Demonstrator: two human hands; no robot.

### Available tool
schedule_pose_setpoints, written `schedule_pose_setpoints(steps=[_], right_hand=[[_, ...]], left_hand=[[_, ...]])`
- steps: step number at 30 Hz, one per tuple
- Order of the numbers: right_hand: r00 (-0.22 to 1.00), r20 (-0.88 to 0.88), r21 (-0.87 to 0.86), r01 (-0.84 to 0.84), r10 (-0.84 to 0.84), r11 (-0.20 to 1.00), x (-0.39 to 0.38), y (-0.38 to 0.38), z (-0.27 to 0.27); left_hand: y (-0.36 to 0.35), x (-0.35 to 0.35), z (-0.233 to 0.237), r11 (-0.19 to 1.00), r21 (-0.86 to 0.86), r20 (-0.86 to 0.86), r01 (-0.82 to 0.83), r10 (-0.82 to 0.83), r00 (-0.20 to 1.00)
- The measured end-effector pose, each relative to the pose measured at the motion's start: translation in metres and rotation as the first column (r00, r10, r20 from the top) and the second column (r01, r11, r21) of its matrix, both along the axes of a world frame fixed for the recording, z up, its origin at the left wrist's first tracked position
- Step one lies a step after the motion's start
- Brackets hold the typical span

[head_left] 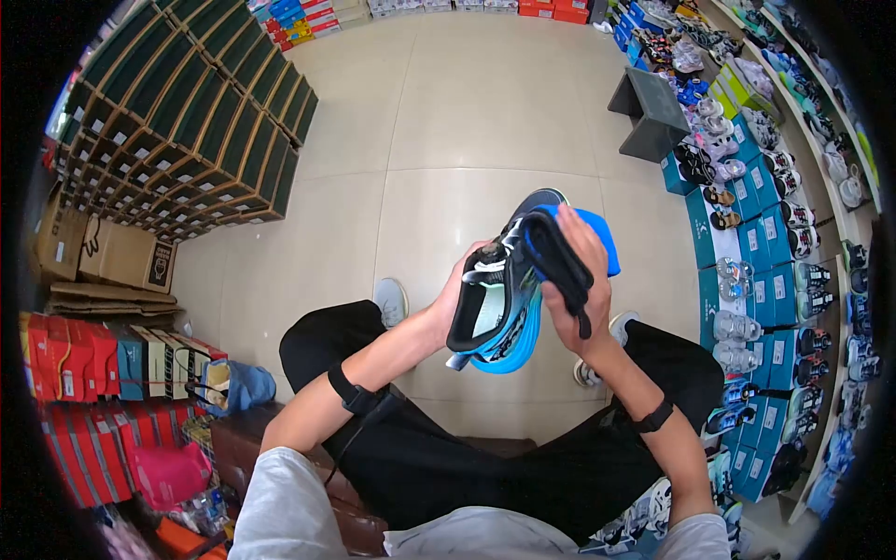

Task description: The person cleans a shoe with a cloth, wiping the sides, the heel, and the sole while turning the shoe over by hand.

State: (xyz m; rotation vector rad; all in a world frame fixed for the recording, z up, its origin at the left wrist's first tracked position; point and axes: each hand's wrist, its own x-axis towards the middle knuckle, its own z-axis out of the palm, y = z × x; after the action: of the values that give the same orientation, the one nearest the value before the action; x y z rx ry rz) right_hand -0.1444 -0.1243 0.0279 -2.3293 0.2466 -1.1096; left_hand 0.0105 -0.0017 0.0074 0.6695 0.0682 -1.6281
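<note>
My left hand (453,297) is closed around the near side of a black-and-blue sneaker (516,349), which is raised above the floor between my knees. The shoe's opening faces up toward me, showing a pale insole, and its laces are light. Against the sneaker's right side, my right hand (583,280) grips a blue-and-black pad (558,250) that looks soft and folded. A dark end of the pad hangs below my fingers. The pad overlaps part of the shoe in this view.
Stacked dark boxes (187,103) rise on the left, above cardboard cartons (126,252) and red boxes (79,355). Teal shoe boxes (756,243) and shoe-filled shelves (849,280) line the right. A grey angled stool (651,114) stands on the tiled floor (448,112).
</note>
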Motion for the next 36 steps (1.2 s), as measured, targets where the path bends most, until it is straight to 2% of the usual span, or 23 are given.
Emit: schedule_pose_setpoints(steps=[2,6,11,12,15,16,18,19,20,22,23,26,27,30,33,35,36], right_hand=[[0.998,-0.028,0.058,0.061,-0.059,0.996,0.0,-0.006,0.003],[0.994,-0.027,0.151,0.105,-0.102,0.983,-0.001,-0.013,0.003],[0.999,0.047,0.094,-0.029,0.025,0.995,-0.006,0.002,-0.01],[0.999,0.022,0.09,-0.041,0.04,0.995,-0.006,0.011,-0.009],[0.988,0.018,0.057,-0.151,0.15,0.987,-0.009,0.032,-0.017],[0.985,-0.021,0.008,-0.173,0.173,0.985,-0.014,0.037,-0.019],[0.972,-0.042,-0.135,-0.234,0.23,0.963,-0.017,0.044,-0.02],[0.966,-0.056,-0.194,-0.258,0.252,0.946,-0.018,0.048,-0.018],[0.96,-0.043,-0.236,-0.278,0.275,0.931,-0.019,0.053,-0.014],[0.941,-0.157,-0.5,-0.338,0.301,0.797,-0.021,0.046,-0.015],[0.941,-0.144,-0.572,-0.331,0.305,0.751,-0.019,0.048,-0.013],[0.938,-0.133,-0.725,-0.313,0.321,0.614,-0.015,0.042,-0.017],[0.94,-0.13,-0.74,-0.304,0.316,0.6,-0.015,0.04,-0.016],[0.936,-0.14,-0.727,-0.319,0.323,0.608,-0.017,0.035,-0.013],[0.951,-0.103,-0.647,-0.286,0.29,0.707,-0.018,0.033,-0.011],[0.954,-0.1,-0.61,-0.284,0.284,0.74,-0.018,0.03,-0.01],[0.955,-0.098,-0.591,-0.282,0.28,0.755,-0.018,0.028,-0.008]], left_hand=[[-0.002,-0.005,0.013,0.999,0.001,0.098,-0.036,0.035,0.995],[-0.003,-0.004,0.013,1.0,0.017,0.141,-0.014,0.011,0.99],[-0.005,-0.002,0.009,0.997,-0.024,0.155,-0.075,0.078,0.985],[-0.006,0.001,-0.001,0.994,-0.01,0.056,-0.113,0.113,0.992],[-0.007,0.008,-0.013,0.984,-0.033,0.021,-0.172,0.173,0.985],[-0.006,0.011,-0.015,0.985,-0.094,-0.037,-0.144,0.142,0.989],[-0.008,0.015,-0.019,0.977,-0.069,-0.049,-0.202,0.199,0.979],[-0.006,0.019,-0.021,0.972,-0.147,-0.163,-0.183,0.159,0.974],[-0.003,0.02,-0.023,0.978,-0.133,-0.143,-0.164,0.145,0.979],[-0.004,0.023,-0.024,0.972,-0.159,-0.168,-0.175,0.148,0.975],[-0.004,0.022,-0.025,0.974,-0.098,-0.114,-0.205,0.193,0.975],[0.001,0.017,-0.015,0.973,-0.066,-0.16,-0.222,0.21,0.965],[0.0,0.015,-0.009,0.971,-0.026,-0.099,-0.236,0.233,0.967],[-0.003,0.016,-0.014,0.976,-0.06,-0.083,-0.211,0.205,0.975],[-0.002,0.02,-0.02,0.974,-0.16,-0.123,-0.159,0.14,0.983],[-0.003,0.027,-0.045,0.947,-0.3,-0.22,-0.118,0.052,0.974],[-0.004,0.027,-0.04,0.924,-0.369,-0.263,-0.102,0.002,0.965]])
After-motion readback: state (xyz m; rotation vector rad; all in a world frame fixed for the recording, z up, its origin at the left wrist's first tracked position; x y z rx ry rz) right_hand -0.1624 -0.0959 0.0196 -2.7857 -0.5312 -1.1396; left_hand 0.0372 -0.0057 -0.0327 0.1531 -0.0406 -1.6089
